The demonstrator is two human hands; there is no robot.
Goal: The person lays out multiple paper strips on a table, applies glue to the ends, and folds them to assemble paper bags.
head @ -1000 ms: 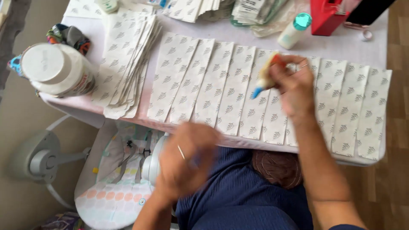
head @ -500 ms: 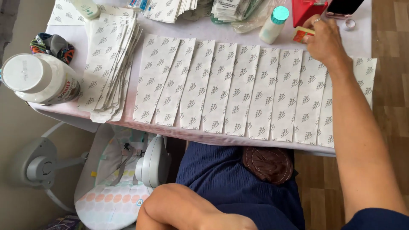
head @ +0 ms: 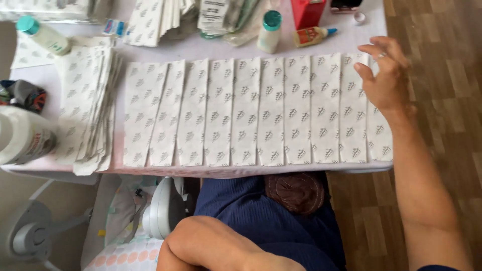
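Observation:
Several white paper strips with a grey printed pattern (head: pixel 271 110) lie side by side in a row on the table (head: pixel 211 49). My right hand (head: pixel 384 78) hovers over the rightmost strips, fingers spread, holding nothing. A small glue bottle with a blue tip (head: pixel 314 35) lies on its side behind the row, left of that hand. My left forearm (head: pixel 211 248) rests low by my lap; the hand itself is out of the picture.
A stack of the same strips (head: pixel 90 108) sits at the left. A large white jar (head: pixel 22 135), a white bottle with a teal cap (head: pixel 268 30), a red box (head: pixel 307 11) and more paper piles ring the table. A baby bouncer (head: pixel 135 221) stands below.
My right hand set the glue bottle down behind the strips and drew back over the right end of the row. My left hand dropped out of view. The camera moved closer.

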